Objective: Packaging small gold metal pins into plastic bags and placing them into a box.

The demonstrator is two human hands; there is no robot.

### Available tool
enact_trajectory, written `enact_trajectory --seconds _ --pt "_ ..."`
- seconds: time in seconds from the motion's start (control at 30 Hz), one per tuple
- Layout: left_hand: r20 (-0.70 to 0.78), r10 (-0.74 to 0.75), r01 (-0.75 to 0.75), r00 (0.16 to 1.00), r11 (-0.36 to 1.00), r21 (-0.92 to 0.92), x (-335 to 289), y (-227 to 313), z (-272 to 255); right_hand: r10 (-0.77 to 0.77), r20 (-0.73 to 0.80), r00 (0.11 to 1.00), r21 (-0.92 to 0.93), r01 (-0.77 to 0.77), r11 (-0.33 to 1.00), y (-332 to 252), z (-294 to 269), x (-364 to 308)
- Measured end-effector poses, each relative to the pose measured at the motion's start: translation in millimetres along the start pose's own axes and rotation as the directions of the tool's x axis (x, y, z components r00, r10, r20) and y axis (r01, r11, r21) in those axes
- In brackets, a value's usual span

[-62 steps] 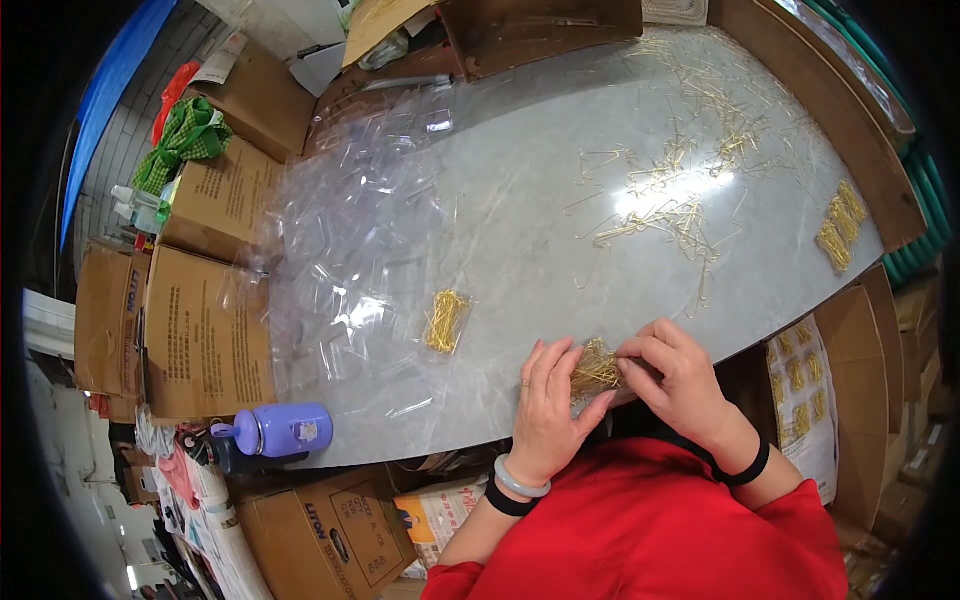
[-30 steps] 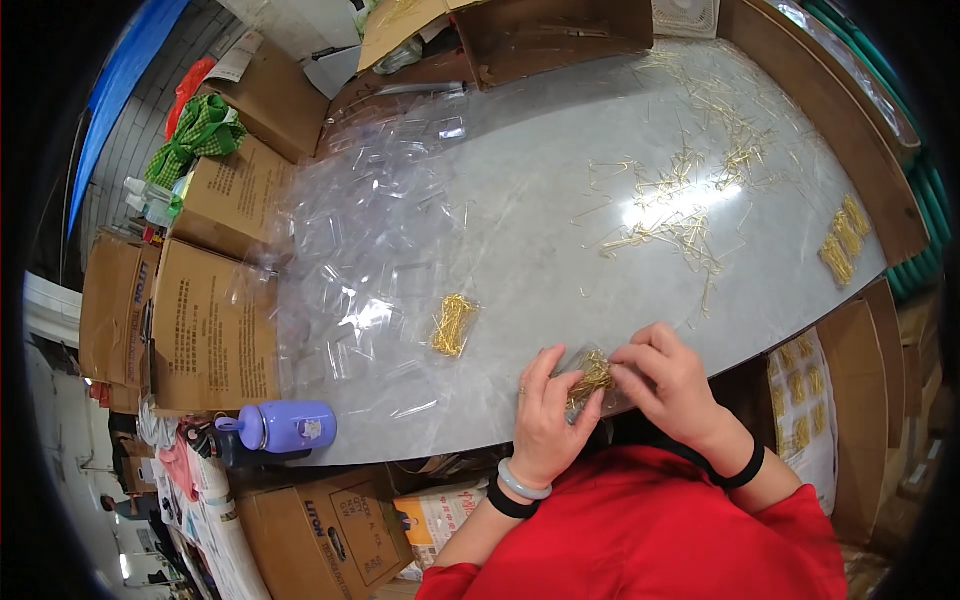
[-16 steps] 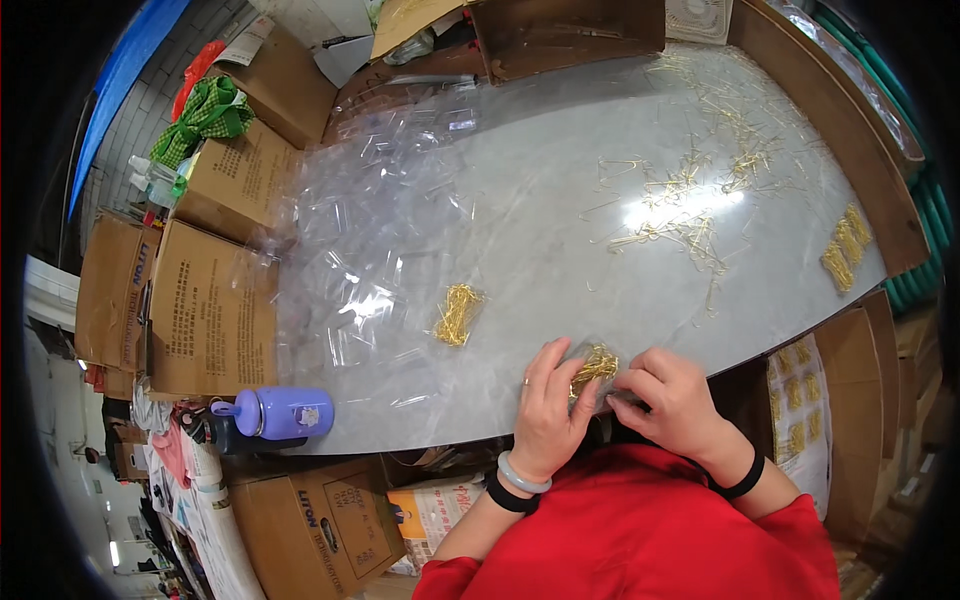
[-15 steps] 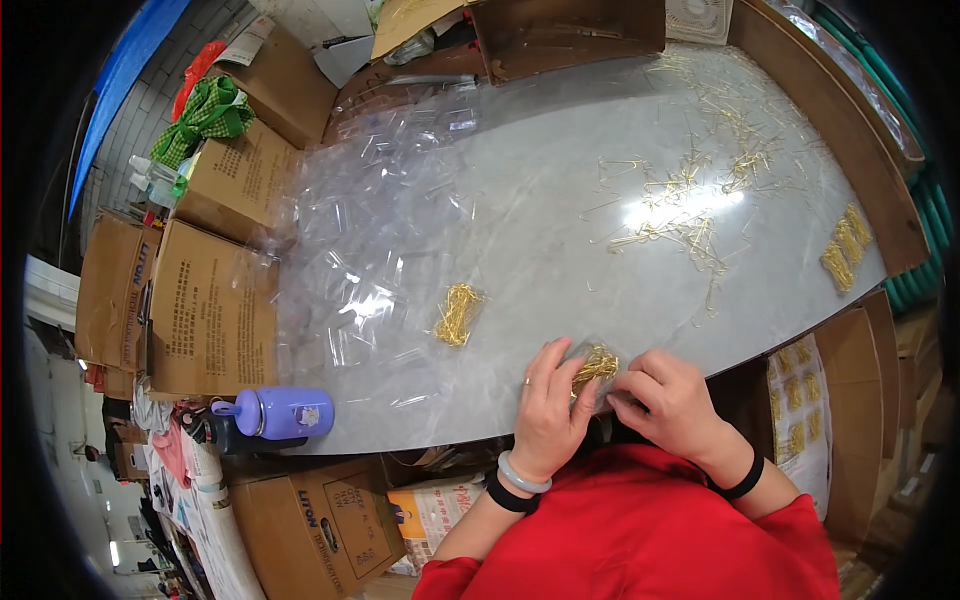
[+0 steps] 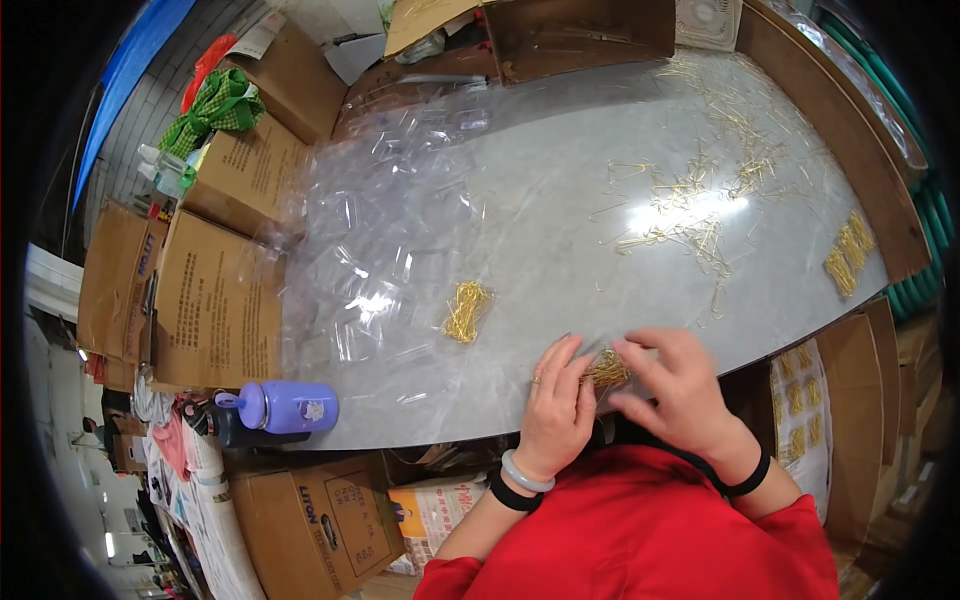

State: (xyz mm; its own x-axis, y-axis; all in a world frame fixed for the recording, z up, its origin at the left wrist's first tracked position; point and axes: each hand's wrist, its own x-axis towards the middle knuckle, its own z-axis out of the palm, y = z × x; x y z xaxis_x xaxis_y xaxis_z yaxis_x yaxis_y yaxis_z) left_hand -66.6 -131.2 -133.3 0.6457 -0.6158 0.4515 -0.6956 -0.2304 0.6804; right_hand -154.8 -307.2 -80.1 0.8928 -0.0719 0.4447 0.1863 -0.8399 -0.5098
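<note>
At the table's near edge, my left hand (image 5: 557, 412) is closed on a small clear plastic bag of gold wire hooks (image 5: 608, 369). My right hand (image 5: 688, 398) is at the bag's right side, its thumb and fingers apart, slightly blurred; fingertips come close to the bag's top, and whether they touch it I cannot tell. A second bag of gold hooks (image 5: 467, 312) lies to the left on the grey table (image 5: 545, 225). Loose gold hooks (image 5: 682, 238) are scattered farther off to the right. Many clear plastic bags (image 5: 375, 235) cover the table's left part.
Filled bags of hooks (image 5: 849, 254) sit at the right edge. Below it, a cardboard box (image 5: 858, 430) holds more in rows. A purple bottle (image 5: 290, 407) stands at the near left corner. Cartons (image 5: 218, 305) line the left side; a brown board (image 5: 840, 130) walls the right.
My right hand has opened from a pinch at the bag, its fingers spreading and lifting slightly. My left hand still holds the bag. The whole view has shifted slightly.
</note>
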Motion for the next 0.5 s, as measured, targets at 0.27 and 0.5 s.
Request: enact_trajectory --seconds 0.27,0.5 --pt "0.073 -0.261 0.208 0.962 0.538 -0.817 -4 -8 -8 -0.048 0.203 0.978 -0.130 0.075 0.989 -9 38 -15" --pt "-0.108 -0.192 0.013 0.975 0.539 -0.842 0 -10 -15 -0.069 0.092 0.993 -0.150 0.083 0.985 -15 38 -13"
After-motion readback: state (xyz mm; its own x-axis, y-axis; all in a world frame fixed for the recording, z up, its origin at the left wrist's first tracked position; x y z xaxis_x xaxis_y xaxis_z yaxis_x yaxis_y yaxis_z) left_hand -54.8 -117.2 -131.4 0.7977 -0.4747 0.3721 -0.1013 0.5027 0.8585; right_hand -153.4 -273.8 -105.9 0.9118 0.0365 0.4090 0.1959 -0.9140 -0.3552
